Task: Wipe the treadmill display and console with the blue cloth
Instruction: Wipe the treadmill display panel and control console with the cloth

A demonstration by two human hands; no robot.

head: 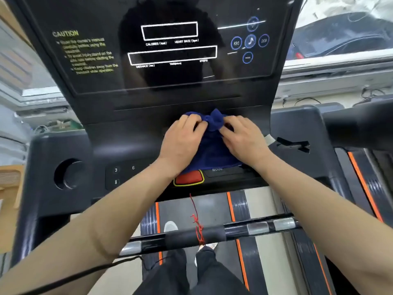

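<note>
The blue cloth (pixel 211 150) lies bunched on the middle of the treadmill's black console (pixel 127 145), just below the dark glossy display (pixel 170 60). My left hand (pixel 182 139) grips its left side, fingers curled into the folds. On the cloth's right side my right hand (pixel 244 139) pinches a raised fold near the top. The display is off, showing white outlined boxes, yellow caution text and blue music buttons.
A red stop button (pixel 188 178) with a red safety cord (pixel 196 218) sits just below the cloth. Number keys (pixel 124 169) and a round cup holder (pixel 68 174) are to the left. A handlebar (pixel 212 235) crosses under my forearms, above the belt and my feet.
</note>
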